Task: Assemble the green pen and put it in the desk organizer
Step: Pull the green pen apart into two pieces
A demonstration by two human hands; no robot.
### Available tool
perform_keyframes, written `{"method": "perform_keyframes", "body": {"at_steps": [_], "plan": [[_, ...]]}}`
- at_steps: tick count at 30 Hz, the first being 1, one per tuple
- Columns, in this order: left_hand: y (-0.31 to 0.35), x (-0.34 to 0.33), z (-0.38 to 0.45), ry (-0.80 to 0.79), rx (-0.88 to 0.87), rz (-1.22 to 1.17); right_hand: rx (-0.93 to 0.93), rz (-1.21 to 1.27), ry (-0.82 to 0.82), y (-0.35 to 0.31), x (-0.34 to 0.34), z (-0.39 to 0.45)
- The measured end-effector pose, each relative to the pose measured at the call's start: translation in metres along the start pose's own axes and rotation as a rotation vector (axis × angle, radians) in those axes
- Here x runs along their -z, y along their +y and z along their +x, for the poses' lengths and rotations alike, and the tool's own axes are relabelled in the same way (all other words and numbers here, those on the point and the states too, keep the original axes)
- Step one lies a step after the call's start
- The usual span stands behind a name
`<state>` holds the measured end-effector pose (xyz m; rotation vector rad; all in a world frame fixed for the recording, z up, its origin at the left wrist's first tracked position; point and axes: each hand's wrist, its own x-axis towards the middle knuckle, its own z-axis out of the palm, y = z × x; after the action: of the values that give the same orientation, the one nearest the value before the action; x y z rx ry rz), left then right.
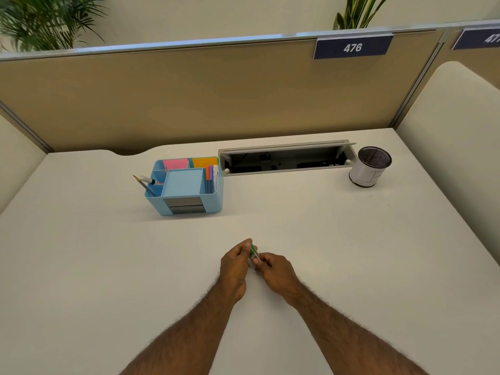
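Green pen (253,252) sits between your two hands just below the centre of the frame, above the bare white desk (94,266). Only a short stretch of it shows: a green part at the upper end and a clear, pale part below it, tilted so the green end points up and slightly left. Whether its pieces are fully joined is hidden by your fingers.

Your left hand (234,266) has its fingers curled in, thumb and fingertips pressed onto the green upper end. Your right hand (276,272) is likewise closed, pinching the clear lower end from the right. The two hands nearly touch around the pen, and both forearms run down to the bottom edge of the frame.

Well apart from your hands, above and to the left of centre, stands the blue desk organizer (189,204). Its back compartments hold pink sticky notes (175,164) and orange sticky notes (205,161). An orange pen (207,175) and a purple pen (211,176) stand upright in its right compartment, and a pencil (143,184) and a white marker (148,180) lean out of its left one.

Right of the organizer, a cable tray (286,158) lies open in the desk. Further right stands a mesh pen cup (369,166). A partition (162,98) crosses the upper frame, bearing a plate marked 476 (353,47).
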<state>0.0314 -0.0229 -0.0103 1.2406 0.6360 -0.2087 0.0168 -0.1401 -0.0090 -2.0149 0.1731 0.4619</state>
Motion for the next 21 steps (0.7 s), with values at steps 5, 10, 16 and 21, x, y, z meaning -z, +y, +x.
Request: {"method": "perform_keyframes", "body": {"at_steps": [5,10,16,21], "plan": [[0.006,0.002,0.005,0.024,0.053,-0.085,0.023,-0.017,0.012,0.001,0.001,-0.002],[0.015,0.000,0.010,0.076,0.144,-0.099,0.001,0.061,0.006,0.003,-0.001,-0.004],[0.021,-0.003,0.025,0.162,0.195,-0.085,0.009,0.240,0.034,0.009,0.006,-0.009],[0.026,-0.002,0.032,0.149,0.208,-0.078,0.082,0.421,0.188,0.004,0.044,0.010]]}}
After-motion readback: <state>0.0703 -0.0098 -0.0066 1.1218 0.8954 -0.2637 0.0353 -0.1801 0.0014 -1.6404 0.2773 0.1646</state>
